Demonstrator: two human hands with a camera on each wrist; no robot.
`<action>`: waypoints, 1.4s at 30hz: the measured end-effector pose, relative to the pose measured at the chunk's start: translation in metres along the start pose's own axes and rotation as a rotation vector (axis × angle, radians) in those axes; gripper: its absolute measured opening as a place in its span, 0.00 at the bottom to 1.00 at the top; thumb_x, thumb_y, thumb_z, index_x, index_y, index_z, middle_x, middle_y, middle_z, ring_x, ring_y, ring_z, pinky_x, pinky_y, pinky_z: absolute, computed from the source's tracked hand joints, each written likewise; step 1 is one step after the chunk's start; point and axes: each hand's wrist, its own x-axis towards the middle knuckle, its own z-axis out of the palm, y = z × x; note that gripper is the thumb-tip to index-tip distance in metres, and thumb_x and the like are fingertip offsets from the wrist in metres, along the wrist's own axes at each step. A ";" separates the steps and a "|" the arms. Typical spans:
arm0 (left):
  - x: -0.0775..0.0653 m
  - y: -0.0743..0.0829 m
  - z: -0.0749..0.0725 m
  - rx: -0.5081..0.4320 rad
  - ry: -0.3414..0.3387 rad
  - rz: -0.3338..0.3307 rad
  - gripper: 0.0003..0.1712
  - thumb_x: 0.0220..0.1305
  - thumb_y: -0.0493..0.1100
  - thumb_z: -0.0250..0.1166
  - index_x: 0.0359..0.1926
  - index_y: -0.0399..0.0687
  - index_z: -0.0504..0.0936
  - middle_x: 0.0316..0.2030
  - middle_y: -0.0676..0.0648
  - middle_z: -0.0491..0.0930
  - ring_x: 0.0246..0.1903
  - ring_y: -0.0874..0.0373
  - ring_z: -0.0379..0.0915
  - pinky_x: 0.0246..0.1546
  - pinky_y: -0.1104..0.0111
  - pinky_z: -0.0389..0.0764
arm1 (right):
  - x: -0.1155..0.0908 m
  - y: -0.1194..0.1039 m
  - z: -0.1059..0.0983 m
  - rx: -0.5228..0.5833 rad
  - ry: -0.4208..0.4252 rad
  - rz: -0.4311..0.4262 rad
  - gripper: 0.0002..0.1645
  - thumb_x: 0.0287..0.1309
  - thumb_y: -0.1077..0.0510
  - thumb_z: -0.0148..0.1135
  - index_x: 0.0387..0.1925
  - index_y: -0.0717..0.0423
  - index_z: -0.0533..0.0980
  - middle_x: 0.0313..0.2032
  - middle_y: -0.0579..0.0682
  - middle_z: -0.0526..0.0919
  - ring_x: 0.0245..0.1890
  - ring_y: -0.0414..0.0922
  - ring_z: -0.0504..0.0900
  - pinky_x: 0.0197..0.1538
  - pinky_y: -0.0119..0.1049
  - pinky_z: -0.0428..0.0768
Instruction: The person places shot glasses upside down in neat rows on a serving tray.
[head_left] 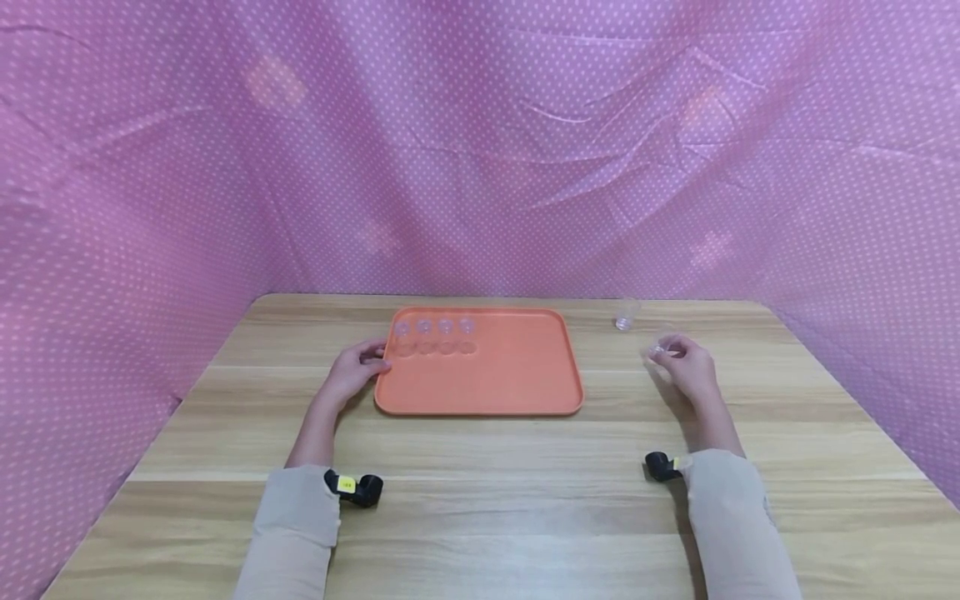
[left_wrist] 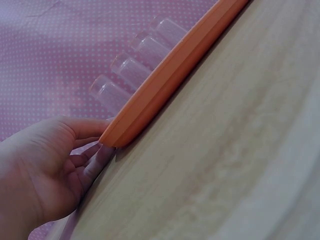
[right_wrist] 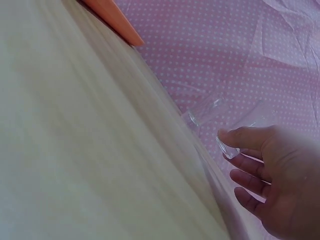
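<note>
Pink cloth (head_left: pixel 480 183) hangs behind the worktop (head_left: pixel 495 500), where an orange tray (head_left: pixel 525 367) lies. The left grip (head_left: pixel 358 367) pinches the tray's left edge. Off to the right, the right grip (head_left: pixel 688 367) pinches a clear cup (right_wrist: pixel 229 148). Picking that up seems to be the step now; the next move likely calls for a soft, steady hold. The tray's back left holds four cups (head_left: pixel 446 337) in a row, maybe upside down. One lone cup (head_left: pixel 624 317) stands nearby, nothing seen inside.
</note>
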 end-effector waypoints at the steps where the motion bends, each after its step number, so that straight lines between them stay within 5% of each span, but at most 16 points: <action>1: 0.000 0.000 0.000 0.001 0.000 0.001 0.29 0.59 0.32 0.59 0.61 0.28 0.63 0.51 0.32 0.71 0.50 0.44 0.68 0.48 0.66 0.73 | 0.000 -0.002 0.001 0.008 -0.009 0.005 0.21 0.58 0.55 0.59 0.47 0.66 0.71 0.45 0.65 0.75 0.44 0.55 0.73 0.45 0.42 0.71; 10: 0.000 -0.002 0.000 0.006 0.006 0.015 0.28 0.59 0.32 0.59 0.60 0.28 0.64 0.50 0.31 0.72 0.50 0.43 0.69 0.51 0.61 0.71 | -0.003 -0.028 0.012 0.142 -0.113 0.060 0.19 0.59 0.57 0.58 0.48 0.65 0.69 0.41 0.61 0.71 0.41 0.53 0.69 0.45 0.42 0.70; 21: 0.000 -0.001 0.000 0.011 0.014 0.013 0.29 0.58 0.32 0.59 0.60 0.28 0.64 0.50 0.31 0.72 0.49 0.43 0.69 0.51 0.61 0.72 | 0.002 -0.049 0.026 0.013 -0.114 -0.078 0.20 0.56 0.58 0.61 0.47 0.68 0.72 0.40 0.63 0.77 0.38 0.52 0.75 0.37 0.35 0.76; 42: -0.001 0.000 0.000 0.000 0.011 0.006 0.28 0.58 0.31 0.59 0.60 0.28 0.65 0.49 0.32 0.72 0.48 0.44 0.70 0.47 0.65 0.74 | 0.001 -0.089 0.061 0.058 -0.182 -0.219 0.14 0.52 0.63 0.64 0.40 0.67 0.75 0.36 0.60 0.78 0.34 0.51 0.77 0.34 0.33 0.77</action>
